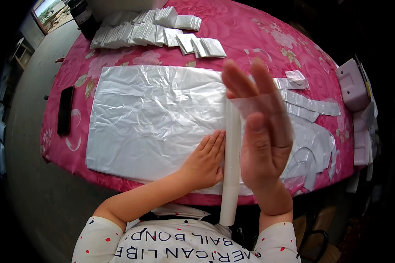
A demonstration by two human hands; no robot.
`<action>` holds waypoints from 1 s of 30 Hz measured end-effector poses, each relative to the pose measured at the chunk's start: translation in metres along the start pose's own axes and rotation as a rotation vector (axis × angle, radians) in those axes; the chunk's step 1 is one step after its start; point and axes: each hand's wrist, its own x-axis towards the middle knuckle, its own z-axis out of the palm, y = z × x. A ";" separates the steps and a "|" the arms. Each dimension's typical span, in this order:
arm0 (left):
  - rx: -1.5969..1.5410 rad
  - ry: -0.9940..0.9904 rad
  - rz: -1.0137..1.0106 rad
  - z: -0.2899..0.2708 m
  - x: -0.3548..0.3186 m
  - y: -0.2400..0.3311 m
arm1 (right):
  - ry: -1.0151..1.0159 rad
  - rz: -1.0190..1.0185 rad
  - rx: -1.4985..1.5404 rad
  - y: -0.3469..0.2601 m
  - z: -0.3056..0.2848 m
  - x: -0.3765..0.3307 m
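At the near edge was a white short-sleeved shirt (175,230) with red and dark spots. Just beyond it, a long, translucent white plastic cylinder (231,175) pointed away from the body; its near end projected past the edge of the surface (237,26), which was covered with a pink, flower-patterned cloth.

The left hand (204,164) lay flat, palm down, on a broad, rectangular piece of silvery-white plastic sheeting (149,114), fingertips just beside the cylinder. Its grip was released, fingers extended. The right hand (265,151) was raised to the right of the cylinder, fingers extended and thumb upright; its grip was also released. A clear, band-shaped plastic film (283,122) crossed its fingers; the means of retention could not be told.

The sheeting occupied the middle of the surface, its upper face wrinkled. A flat, black, rectangular phone (65,110) lay to its left. Silvery-white plastic strips (322,107) lay to its right, and pale pink plastic boxes (353,85) stood at the right edge. Beyond the sheeting, small, square, folded white plastic packets (138,33) were arranged in rows, near a dark cylindrical container (82,17).
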 end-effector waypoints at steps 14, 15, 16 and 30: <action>0.247 0.102 -0.137 0.010 -0.028 -0.013 | -0.994 -0.053 -0.623 0.103 0.111 -0.061; 0.244 0.082 -0.202 0.002 -0.039 -0.017 | -0.906 -0.082 -0.624 0.095 0.110 -0.058; 0.161 0.137 -0.281 -0.003 -0.049 -0.024 | -0.909 -0.058 -0.616 0.087 0.109 -0.052; 0.239 0.014 -0.714 -0.073 -0.137 -0.081 | -0.760 0.230 -0.893 0.071 0.012 -0.049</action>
